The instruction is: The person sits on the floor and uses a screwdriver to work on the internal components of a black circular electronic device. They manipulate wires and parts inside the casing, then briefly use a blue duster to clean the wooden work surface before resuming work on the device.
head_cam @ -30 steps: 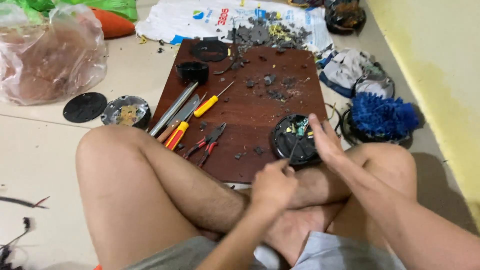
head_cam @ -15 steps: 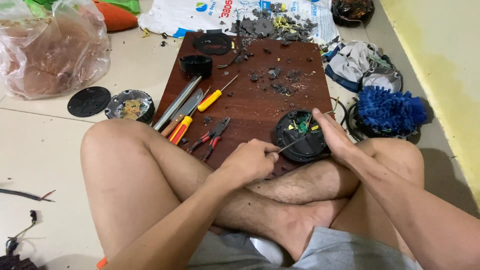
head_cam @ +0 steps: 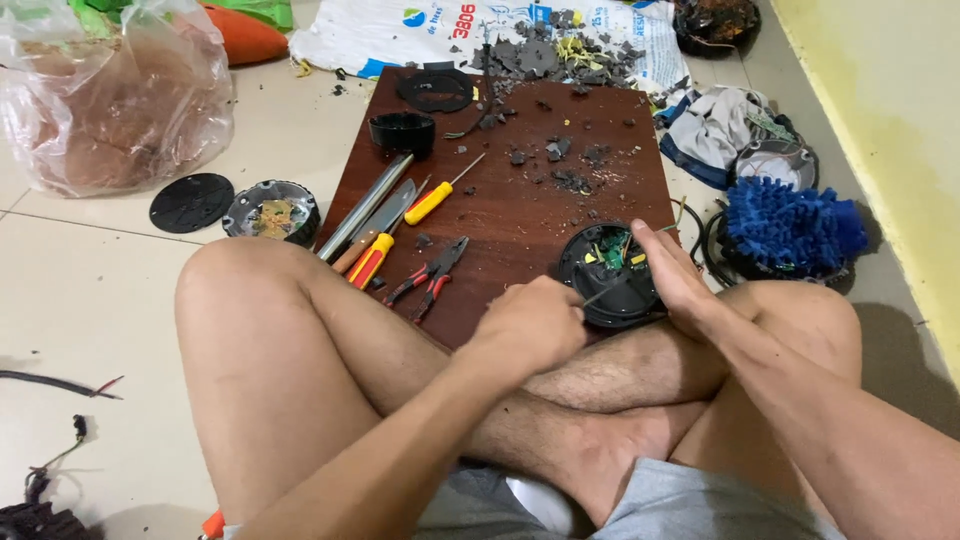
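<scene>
- My left hand point(head_cam: 530, 325) fisted on a thin metal tool point(head_cam: 600, 296), tip inside the round black casing point(head_cam: 612, 274).
- My right hand point(head_cam: 678, 285) cups casing's 3 o'clock rim, fingers partly curled.
- Casing sits at wooden board's point(head_cam: 520, 215) near-right corner, approx. 4 o'clock.
- Red pliers point(head_cam: 430, 275), yellow screwdriver point(head_cam: 432, 201) lie at 9 o'clock from casing.

The board point(head_cam: 520, 200) was dark reddish brown, with grey crumbs on it. The round case point(head_cam: 608, 275) was black, with green and yellow parts inside. One screwdriver point(head_cam: 430, 203) had a yellow handle, the pliers point(head_cam: 430, 275) had red and black grips. The mop head point(head_cam: 790, 225) was bright blue. The floor tiles point(head_cam: 90, 300) were pale cream, the wall point(head_cam: 890, 90) yellow.
</scene>
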